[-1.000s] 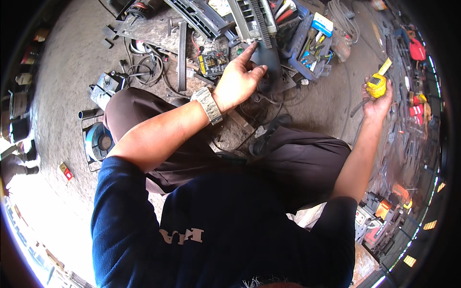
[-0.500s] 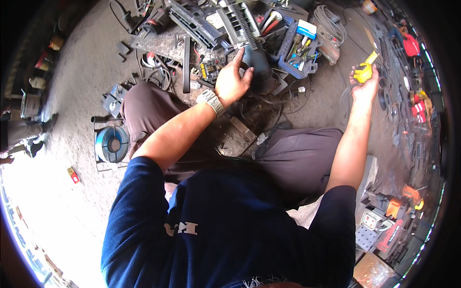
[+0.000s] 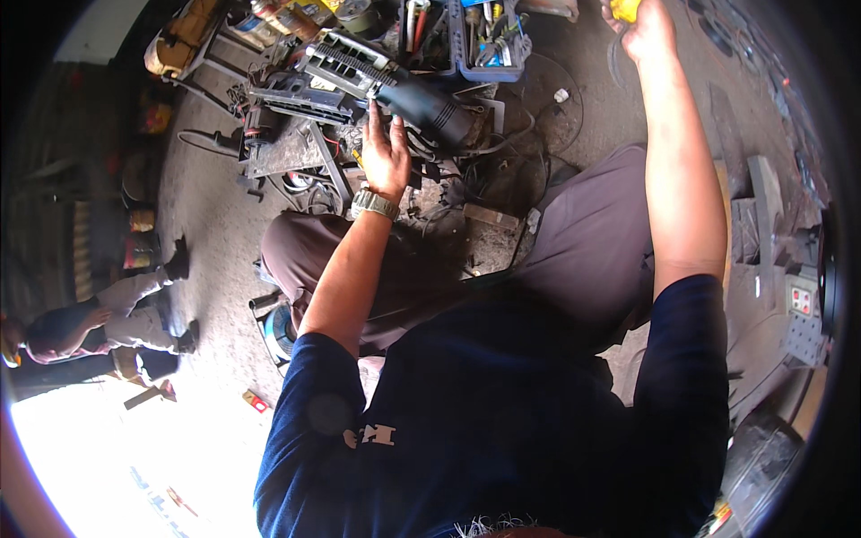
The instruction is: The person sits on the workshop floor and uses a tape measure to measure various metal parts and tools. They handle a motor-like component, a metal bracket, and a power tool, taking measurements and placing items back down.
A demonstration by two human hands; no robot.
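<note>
My left hand [image 3: 386,152], with a wristwatch [image 3: 374,204] on the wrist, rests flat with fingers stretched against a dark power tool [image 3: 421,103] that lies on the ground in front of my knees. The tool's ribbed grey casing [image 3: 345,67] points up and left. My right hand [image 3: 641,27] is raised to the upper right and is closed around a yellow tool handle [image 3: 625,9], most of which is cut off by the picture's top edge.
An open blue toolbox [image 3: 484,40] full of hand tools stands behind the power tool. Cables [image 3: 538,99], metal parts and scrap [image 3: 287,157] lie around. Another person [image 3: 99,314] crouches at the far left. Metal blocks [image 3: 762,206] lie at the right.
The view has swung down and closer. My left hand slid from gripping the tool's body to lying flat on it. My right hand rose toward the top edge with the yellow handle.
</note>
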